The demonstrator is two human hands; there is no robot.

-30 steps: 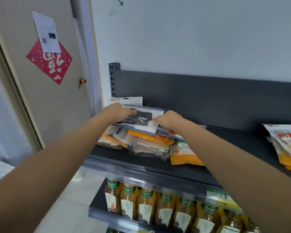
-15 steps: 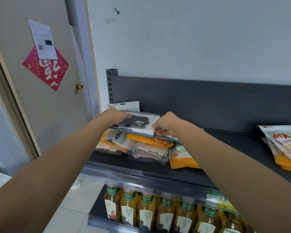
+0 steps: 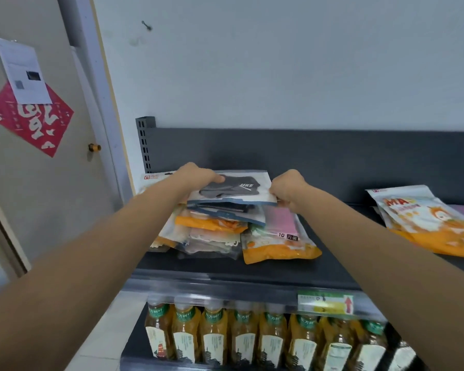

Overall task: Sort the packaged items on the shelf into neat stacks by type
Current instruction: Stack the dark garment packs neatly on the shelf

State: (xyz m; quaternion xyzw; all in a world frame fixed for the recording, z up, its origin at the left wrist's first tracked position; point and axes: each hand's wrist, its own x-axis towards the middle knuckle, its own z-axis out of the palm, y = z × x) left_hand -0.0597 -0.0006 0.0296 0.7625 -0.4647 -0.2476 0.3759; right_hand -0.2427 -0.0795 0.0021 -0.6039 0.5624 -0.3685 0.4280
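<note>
Right hand [image 3: 288, 190] slid outward, pinching the sock packet [image 3: 233, 188] by its right edge, my left hand [image 3: 198, 176] gripping its left, fingers hidden beneath, long axis hand-to-hand.

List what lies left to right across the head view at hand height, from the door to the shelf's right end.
red paper diamond → brass door knob → slotted shelf upright → left hand → clear sock packet → right hand → stack of orange snack pouches
</note>
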